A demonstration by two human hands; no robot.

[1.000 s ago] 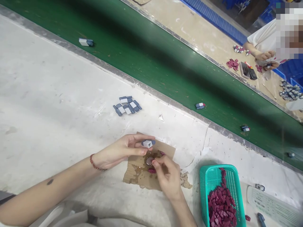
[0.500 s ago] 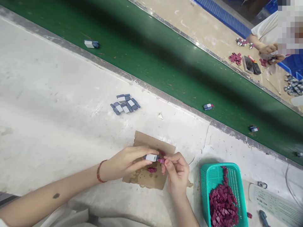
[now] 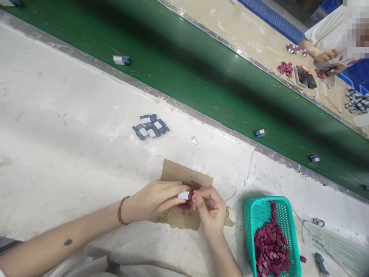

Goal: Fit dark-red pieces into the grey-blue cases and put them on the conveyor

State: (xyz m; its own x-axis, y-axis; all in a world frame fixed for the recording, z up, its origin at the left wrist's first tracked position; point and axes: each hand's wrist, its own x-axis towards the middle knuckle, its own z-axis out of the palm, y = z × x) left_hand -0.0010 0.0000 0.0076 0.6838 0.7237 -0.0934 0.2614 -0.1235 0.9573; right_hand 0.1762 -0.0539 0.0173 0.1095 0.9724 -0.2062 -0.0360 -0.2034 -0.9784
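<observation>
Between the thumb and fingers of my left hand [image 3: 157,198] is a small white-and-blue plastic part [image 3: 183,195]. My right hand [image 3: 211,207] pinches a small maroon piece [image 3: 190,196] against the right end of that part; the two touch. Beneath both hands lies a stained piece of brown cardboard [image 3: 186,223]. On it rest a loose maroon piece [image 3: 185,206], just below the held part, and another maroon piece [image 3: 197,186] above it. My fingers hide some of the joint.
A green basket [image 3: 248,231] of maroon pieces stands at the right. Several white-and-blue parts [image 3: 151,127] lie in a group on the white table. Beyond runs a green conveyor belt [image 3: 184,88] carrying spaced parts. Across it, a co-worker's hands [image 3: 327,57] handle similar pieces.
My right hand has moved slightly left, bringing the maroon piece up against the end of the white-and-blue part. Parts on the belt have shifted to the right.
</observation>
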